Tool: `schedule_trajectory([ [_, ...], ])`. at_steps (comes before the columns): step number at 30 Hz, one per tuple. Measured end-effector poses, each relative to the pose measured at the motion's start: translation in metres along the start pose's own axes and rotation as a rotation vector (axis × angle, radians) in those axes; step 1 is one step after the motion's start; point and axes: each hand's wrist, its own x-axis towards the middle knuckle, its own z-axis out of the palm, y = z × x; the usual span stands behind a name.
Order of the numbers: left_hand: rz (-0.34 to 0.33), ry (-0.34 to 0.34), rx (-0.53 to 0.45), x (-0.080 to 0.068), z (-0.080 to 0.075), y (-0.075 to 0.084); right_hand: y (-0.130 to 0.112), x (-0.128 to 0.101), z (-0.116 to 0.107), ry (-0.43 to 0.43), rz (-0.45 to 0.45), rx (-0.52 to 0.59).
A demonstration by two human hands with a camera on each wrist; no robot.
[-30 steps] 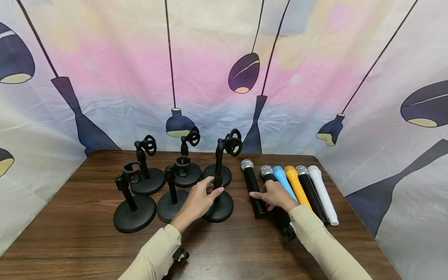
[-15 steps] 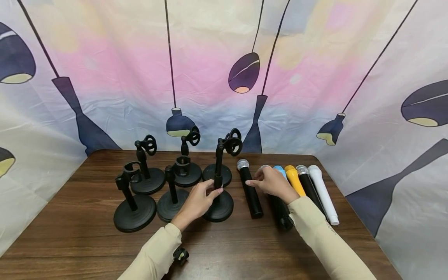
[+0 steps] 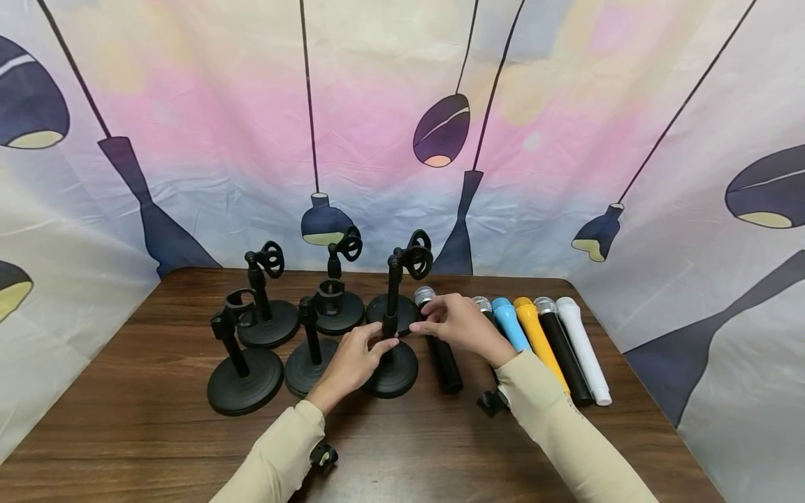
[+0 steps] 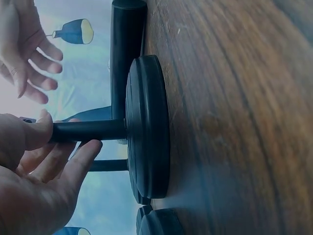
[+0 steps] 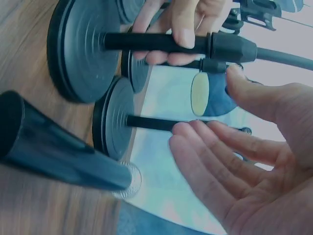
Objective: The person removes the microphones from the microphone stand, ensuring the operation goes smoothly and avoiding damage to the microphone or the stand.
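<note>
My left hand point(image 3: 351, 361) grips the pole of the front black microphone stand point(image 3: 393, 328), just below its collar. In the left wrist view the left hand's thumb and fingers point(image 4: 73, 164) pinch that pole beside the round base point(image 4: 146, 127). My right hand point(image 3: 454, 321) hovers with relaxed fingers right of the pole, its fingertips close to the collar point(image 5: 230, 47) and holding nothing. The palm of my right hand point(image 5: 254, 161) faces the stand. A black microphone point(image 3: 441, 353) with a silver head lies on the table under that hand.
Several more black stands point(image 3: 245, 370) stand left of and behind the held one. Blue point(image 3: 508, 325), yellow point(image 3: 534, 332), black point(image 3: 562, 353) and white point(image 3: 581, 349) microphones lie in a row at the right on the wooden table point(image 3: 126, 433). A printed cloth backdrop surrounds the table.
My right hand has moved left from the row of microphones to the stand's pole. The black microphone's head now lies further left. My left hand keeps its grip on the pole.
</note>
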Motion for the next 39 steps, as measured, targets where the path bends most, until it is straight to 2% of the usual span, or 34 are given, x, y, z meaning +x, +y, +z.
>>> schedule_trajectory([
  [7, -0.010, -0.023, 0.024, 0.000, -0.002, -0.001, -0.005, 0.005, 0.017, -0.001, -0.159, 0.160],
  [13, 0.007, -0.025, 0.025, 0.000, -0.001, -0.002, -0.006, 0.009, 0.038, 0.089, -0.258, 0.291],
  [22, 0.032, -0.055, 0.001, -0.001, -0.001, -0.005, -0.007, 0.013, 0.054, 0.225, -0.345, 0.310],
  [27, 0.038, -0.072, -0.009, 0.000, -0.002, -0.006, -0.007, 0.013, 0.056, 0.235, -0.375, 0.314],
  [33, 0.041, -0.090, -0.046, 0.000, -0.003, -0.006, -0.007, 0.013, 0.056, 0.215, -0.363, 0.335],
  [39, 0.024, -0.084, -0.042, 0.001, -0.005, -0.006, -0.002, 0.014, 0.056, 0.176, -0.315, 0.436],
])
